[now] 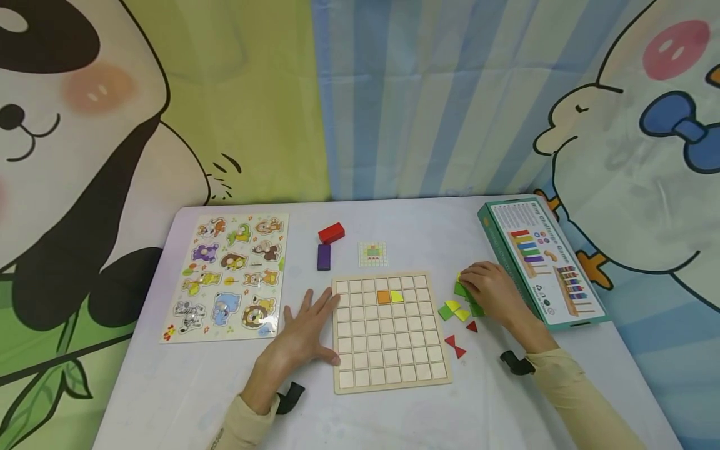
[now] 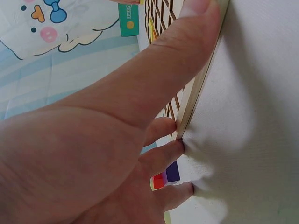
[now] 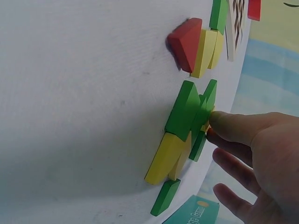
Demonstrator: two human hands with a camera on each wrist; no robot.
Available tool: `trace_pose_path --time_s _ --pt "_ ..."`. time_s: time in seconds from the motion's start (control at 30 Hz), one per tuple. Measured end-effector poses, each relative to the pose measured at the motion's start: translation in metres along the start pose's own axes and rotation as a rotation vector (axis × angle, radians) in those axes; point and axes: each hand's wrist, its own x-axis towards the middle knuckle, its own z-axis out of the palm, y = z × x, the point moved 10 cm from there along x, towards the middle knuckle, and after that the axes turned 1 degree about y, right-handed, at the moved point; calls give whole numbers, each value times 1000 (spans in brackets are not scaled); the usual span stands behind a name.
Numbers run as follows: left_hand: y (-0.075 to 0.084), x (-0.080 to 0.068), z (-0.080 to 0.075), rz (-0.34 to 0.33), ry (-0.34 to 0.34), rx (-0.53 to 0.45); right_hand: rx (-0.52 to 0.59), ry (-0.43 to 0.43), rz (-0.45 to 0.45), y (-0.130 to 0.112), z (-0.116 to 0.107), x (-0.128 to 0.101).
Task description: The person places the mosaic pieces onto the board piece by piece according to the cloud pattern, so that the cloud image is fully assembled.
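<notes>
**A:** What are the hands doing?

**B:** The right hand [image 1: 492, 292] is at the right of the white tabletop [image 1: 394, 412], fingers curled over a small heap of green and yellow wooden pieces [image 1: 462, 300]. In the right wrist view its thumb [image 3: 233, 128] pinches a green piece [image 3: 187, 112] at the edge of the heap. The left hand [image 1: 300, 340] lies flat with fingers spread, gripping nothing; its fingertips [image 2: 177, 147] and thumb press against the left edge of the wooden grid board [image 1: 390, 331].

**A:** What does the board hold?

**B:** It is a shallow tray of square cells. Two cells in the second row from the far edge are filled: an orange tile [image 1: 384, 297] and, just to its right and touching it, a yellow tile [image 1: 397, 296]. The other cells show bare wood.

**A:** And around the hands?

**B:** Nearer than the heap, two red triangles [image 1: 454, 347] lie tip to tip, with another small red triangle [image 1: 472, 325] just beyond them. To the right of the right hand is a green game box [image 1: 542, 262], closed, lying flat. Beyond the board lies a small pattern card [image 1: 373, 254]. To its left sit a red block [image 1: 331, 233] and a purple block [image 1: 324, 257], close together. At the far left lies an animal peg puzzle [image 1: 227, 278], its animal pieces seated in their slots.
</notes>
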Motion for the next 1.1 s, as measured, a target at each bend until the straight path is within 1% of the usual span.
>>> trace_pose_path --time_s 0.13,0.5,0.73,0.93,1.1 --pt "0 0 0 -1 1 2 18 -5 13 3 2 2" --pt "2 0 -3 17 7 8 46 33 44 12 6 12" --pt "2 0 -2 11 7 15 38 90 -15 8 5 14" --pt "1 1 -2 9 6 11 88 107 -36 4 5 14" --pt "-1 2 -1 6 0 8 138 136 -88 -9 -4 17"
